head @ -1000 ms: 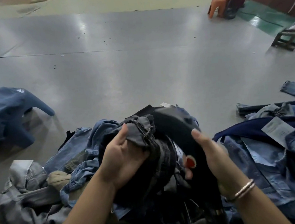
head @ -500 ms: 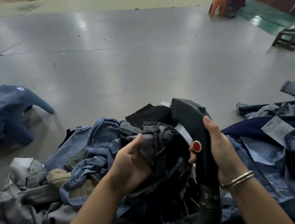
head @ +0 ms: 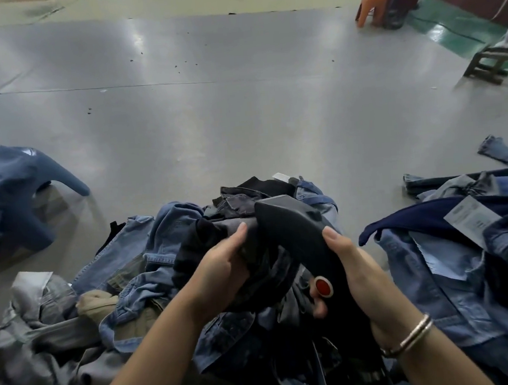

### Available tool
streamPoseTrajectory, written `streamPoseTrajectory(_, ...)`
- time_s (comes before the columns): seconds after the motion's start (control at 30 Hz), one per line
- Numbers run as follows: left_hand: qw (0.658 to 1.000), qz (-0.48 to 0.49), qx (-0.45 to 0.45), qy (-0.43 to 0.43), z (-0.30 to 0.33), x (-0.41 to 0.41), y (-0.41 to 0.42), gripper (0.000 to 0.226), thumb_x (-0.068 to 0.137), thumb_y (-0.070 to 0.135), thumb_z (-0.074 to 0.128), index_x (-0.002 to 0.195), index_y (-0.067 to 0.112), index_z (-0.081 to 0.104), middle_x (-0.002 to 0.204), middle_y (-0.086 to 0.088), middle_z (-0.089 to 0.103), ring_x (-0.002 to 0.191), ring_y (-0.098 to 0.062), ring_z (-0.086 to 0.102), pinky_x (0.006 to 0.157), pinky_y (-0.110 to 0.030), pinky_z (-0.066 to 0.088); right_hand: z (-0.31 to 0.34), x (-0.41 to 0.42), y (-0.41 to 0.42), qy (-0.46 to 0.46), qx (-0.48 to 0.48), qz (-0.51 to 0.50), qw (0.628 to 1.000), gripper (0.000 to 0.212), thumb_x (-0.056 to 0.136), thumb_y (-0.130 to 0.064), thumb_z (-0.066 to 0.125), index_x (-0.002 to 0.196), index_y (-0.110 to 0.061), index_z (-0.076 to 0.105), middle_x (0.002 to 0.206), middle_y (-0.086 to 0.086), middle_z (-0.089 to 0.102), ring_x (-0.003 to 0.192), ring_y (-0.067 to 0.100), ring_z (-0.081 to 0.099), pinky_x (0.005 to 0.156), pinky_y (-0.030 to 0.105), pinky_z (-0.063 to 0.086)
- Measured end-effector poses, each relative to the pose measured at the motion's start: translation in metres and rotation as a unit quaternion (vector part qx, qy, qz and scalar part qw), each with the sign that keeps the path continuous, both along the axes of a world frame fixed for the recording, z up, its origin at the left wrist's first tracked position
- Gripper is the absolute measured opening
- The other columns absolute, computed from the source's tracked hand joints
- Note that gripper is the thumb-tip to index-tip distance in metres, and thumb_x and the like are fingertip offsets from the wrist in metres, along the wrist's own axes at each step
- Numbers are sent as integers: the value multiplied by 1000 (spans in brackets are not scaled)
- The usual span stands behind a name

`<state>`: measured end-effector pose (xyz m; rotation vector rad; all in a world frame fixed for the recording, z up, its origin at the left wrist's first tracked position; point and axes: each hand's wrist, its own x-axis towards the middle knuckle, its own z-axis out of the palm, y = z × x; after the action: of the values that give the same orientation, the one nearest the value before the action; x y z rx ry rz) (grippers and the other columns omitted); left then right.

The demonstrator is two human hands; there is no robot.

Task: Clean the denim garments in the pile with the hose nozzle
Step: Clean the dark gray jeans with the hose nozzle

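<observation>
A pile of denim garments [head: 148, 261] lies on the grey floor in front of me, in light blue, grey and dark shades. My left hand [head: 222, 264] grips a dark grey denim garment [head: 262, 270] bunched on top of the pile. My right hand [head: 353, 269] holds a black hose nozzle [head: 295, 228] by its handle, fingers wrapped round it beside a red button [head: 323, 286]. The nozzle's wide head points up and away, pressed against the dark garment next to my left thumb. Its hose runs down out of sight between my arms.
A second heap of blue denim with a white paper tag [head: 470, 217] lies at the right. A dark blue garment [head: 9, 193] lies apart at the left. An orange plastic chair [head: 372, 6] and a low wooden stool [head: 491, 61] stand far right on the grey floor [head: 239, 102].
The nozzle came out from under the dark garment and moved up and left across it. My left hand shifted its grip on the bunched fabric and now sits next to the nozzle head.
</observation>
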<state>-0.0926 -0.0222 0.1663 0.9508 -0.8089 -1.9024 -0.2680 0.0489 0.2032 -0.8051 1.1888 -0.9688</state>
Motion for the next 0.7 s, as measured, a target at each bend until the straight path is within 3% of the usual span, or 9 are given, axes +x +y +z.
streamPoseTrajectory(0.1, 996, 10, -52, -75, -1, 2, 0, 28, 89, 29, 53, 84, 10, 74, 85, -10, 73, 76, -15, 73, 60, -22, 56, -5, 2, -4, -71, -18, -43, 996, 58, 71, -65, 63, 79, -8, 68, 56, 13, 54, 41, 23, 50, 42, 27, 45)
streamPoseTrajectory(0.17, 989, 30, -76, -120, -2, 5, 1, 30, 97, 22, 48, 91, 11, 75, 95, -15, 73, 88, -23, 72, 67, -27, 58, -1, -7, -9, -150, -20, -112, 982, 58, 70, -63, 66, 78, -6, 66, 53, 8, 49, 38, 20, 47, 40, 25, 44)
streamPoseTrajectory(0.23, 977, 41, -125, -170, -3, 8, 0, 25, 98, 18, 49, 96, 12, 73, 99, -16, 72, 94, -27, 70, 76, -34, 58, 7, -22, -13, -180, -19, -162, 970, 54, 72, -63, 57, 71, -9, 61, 54, 8, 42, 38, 19, 44, 38, 24, 43)
streamPoseTrajectory(0.33, 958, 47, -166, -230, -5, 9, 0, 20, 94, 21, 57, 87, 16, 75, 86, -13, 74, 84, -26, 71, 70, -37, 57, 7, -33, -9, -116, 0, -134, 984, 58, 71, -64, 56, 71, -6, 56, 57, 14, 42, 40, 23, 44, 41, 26, 44)
streamPoseTrajectory(0.43, 922, 52, -202, -327, -10, 6, -2, 37, 93, 22, 59, 71, -7, 61, 59, -22, 55, 55, -26, 51, 53, -53, 43, -1, -22, 1, -58, 44, -54, 996, 64, 62, -64, 64, 76, -1, 64, 57, 18, 52, 38, 25, 50, 40, 30, 48)
streamPoseTrajectory(0.5, 906, 36, -228, -356, -12, 3, -1, 24, 93, 13, 58, 80, -5, 64, 72, -18, 64, 68, -22, 59, 65, -53, 48, -4, -11, 5, -31, 56, -3, 998, 61, 67, -66, 65, 79, -6, 70, 59, 19, 57, 39, 26, 53, 40, 29, 49)
streamPoseTrajectory(0.57, 896, 15, -243, -372, -12, 0, 0, 15, 92, 5, 57, 102, 6, 68, 95, -11, 71, 94, -22, 65, 85, -41, 52, -8, -5, 7, -4, 56, 18, 998, 56, 72, -69, 63, 74, -13, 72, 58, 18, 58, 40, 26, 53, 41, 28, 47)
streamPoseTrajectory(0.7, 880, -24, -255, -400, -15, 1, 8, 20, 91, 3, 57, 109, 7, 66, 95, -3, 69, 100, -19, 64, 89, -35, 52, -11, -4, -3, -8, 49, -66, 997, 61, 67, -72, 66, 66, -11, 70, 56, 13, 56, 41, 24, 52, 43, 28, 47)
